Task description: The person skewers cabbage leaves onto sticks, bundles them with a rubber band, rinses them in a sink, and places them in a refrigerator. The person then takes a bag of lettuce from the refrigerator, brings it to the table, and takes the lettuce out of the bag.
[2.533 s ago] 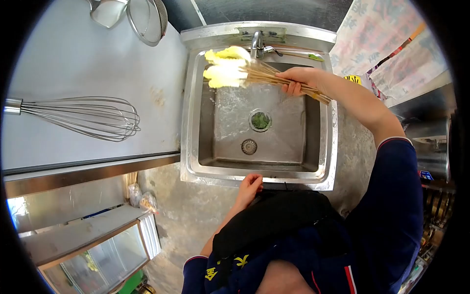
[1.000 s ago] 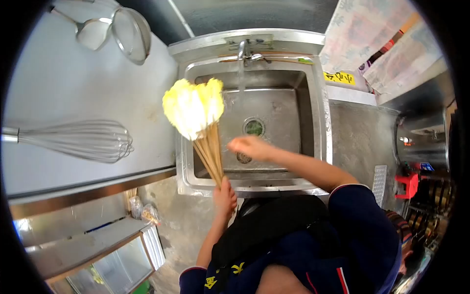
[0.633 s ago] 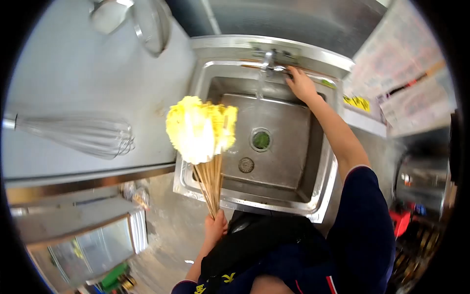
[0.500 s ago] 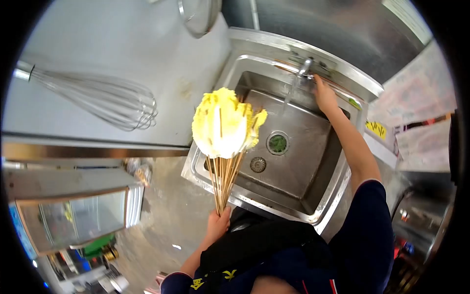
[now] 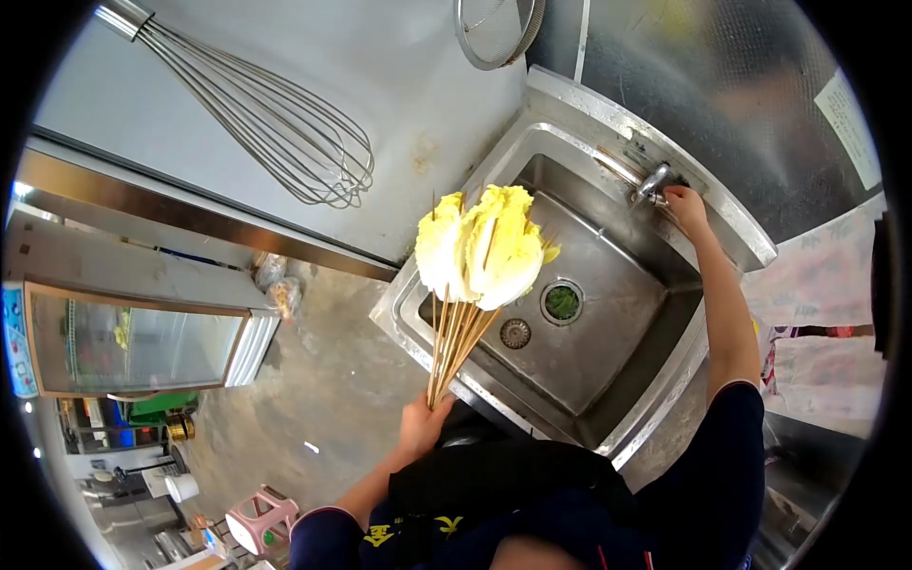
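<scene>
My left hand [image 5: 421,425] is wrapped round the lower ends of several wooden skewers [image 5: 452,353]. Yellow-white Chinese cabbage leaves [image 5: 490,245] are threaded on their upper parts, fanned over the sink's left corner. At the back of the metal sink [image 5: 608,313], my right hand [image 5: 686,209] has its fingers closed at the handle of the tap [image 5: 652,180]; the handle itself is mostly hidden. No stream of water shows under the spout. Green scraps [image 5: 562,302] lie in the round drain, with a second strainer [image 5: 515,333] beside it.
On the wall panel to the left hang a large whisk [image 5: 256,114] and a round mesh strainer [image 5: 499,28]. A glass-door fridge [image 5: 133,337] and a pink stool [image 5: 261,518] stand at lower left. Cloths [image 5: 807,290] hang at the right.
Water ran from the tap half a second ago and no longer shows. The view has turned. The cabbage skewers stay in my left hand; my right hand remains at the tap.
</scene>
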`<state>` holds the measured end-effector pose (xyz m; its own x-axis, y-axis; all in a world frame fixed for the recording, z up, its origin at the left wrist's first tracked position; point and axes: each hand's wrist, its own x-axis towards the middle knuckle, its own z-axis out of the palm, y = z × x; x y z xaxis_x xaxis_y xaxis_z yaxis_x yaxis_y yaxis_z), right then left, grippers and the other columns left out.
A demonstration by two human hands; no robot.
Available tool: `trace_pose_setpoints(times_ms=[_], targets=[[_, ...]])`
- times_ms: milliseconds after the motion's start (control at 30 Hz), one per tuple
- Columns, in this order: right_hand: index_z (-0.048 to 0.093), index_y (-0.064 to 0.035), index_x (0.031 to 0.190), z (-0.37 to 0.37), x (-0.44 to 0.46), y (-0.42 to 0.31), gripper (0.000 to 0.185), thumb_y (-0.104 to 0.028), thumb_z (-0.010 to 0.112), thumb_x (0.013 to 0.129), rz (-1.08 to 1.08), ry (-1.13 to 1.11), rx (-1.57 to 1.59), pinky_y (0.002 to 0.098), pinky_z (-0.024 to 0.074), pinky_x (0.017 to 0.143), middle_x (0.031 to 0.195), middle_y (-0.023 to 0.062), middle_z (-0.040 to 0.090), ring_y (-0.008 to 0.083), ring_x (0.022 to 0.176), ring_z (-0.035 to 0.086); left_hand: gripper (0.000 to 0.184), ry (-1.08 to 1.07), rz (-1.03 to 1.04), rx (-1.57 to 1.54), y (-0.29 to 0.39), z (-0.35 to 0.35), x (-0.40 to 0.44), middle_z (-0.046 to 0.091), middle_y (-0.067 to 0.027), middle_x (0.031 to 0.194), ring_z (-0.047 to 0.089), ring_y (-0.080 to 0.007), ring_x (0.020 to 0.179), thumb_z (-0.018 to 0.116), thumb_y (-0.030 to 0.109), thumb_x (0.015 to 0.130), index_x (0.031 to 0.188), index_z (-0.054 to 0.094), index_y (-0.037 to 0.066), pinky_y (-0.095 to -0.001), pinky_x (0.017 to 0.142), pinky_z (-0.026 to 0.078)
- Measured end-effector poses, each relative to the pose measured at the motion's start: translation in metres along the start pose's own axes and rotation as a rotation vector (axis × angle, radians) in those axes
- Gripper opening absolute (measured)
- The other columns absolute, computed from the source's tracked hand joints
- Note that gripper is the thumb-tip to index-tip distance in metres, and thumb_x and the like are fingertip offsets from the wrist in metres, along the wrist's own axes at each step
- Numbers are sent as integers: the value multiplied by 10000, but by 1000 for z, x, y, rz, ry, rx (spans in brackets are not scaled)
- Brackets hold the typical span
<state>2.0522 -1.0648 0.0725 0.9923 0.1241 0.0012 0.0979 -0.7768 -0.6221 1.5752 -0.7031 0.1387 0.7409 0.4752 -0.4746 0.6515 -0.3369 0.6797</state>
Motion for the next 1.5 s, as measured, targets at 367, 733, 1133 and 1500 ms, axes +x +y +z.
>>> trace_pose_setpoints(times_ms=[367,733,1133,1500], targets=[[595,6,930,-10,-15,5,224,-165,452,914,-110,-104,207,263,364,404,526,40,485,113,444,476,416,-206,-15,-75,15,3,0,589,-143,683,561,-245,619,552,405,847,934,584,0,-378,584,438],[558,-30,889,8,-149,-58,173,-196,510,881,-321,176,337,299,456,629,787,84,580,189,778,586,378,-324,26,-324,15,-3,-12,425,7,533,436,-89,447,505,409,882,952,559,42,-264,394,365],[283,-24,1335,105,-349,-343,525,-119,505,869,18,-249,1523,217,416,541,828,29,505,98,611,477,342,-548,661,-593,27,-18,26,537,-59,743,509,-95,733,491,317,904,996,547,-7,-239,605,415],[436,-119,735,241,-423,-326,182,-195,521,876,579,-247,1351,223,315,420,545,-37,329,69,458,325,536,-883,-113,-494,-115,-33,19,361,-12,408,356,-136,285,443,589,814,572,444,112,-300,278,231]])
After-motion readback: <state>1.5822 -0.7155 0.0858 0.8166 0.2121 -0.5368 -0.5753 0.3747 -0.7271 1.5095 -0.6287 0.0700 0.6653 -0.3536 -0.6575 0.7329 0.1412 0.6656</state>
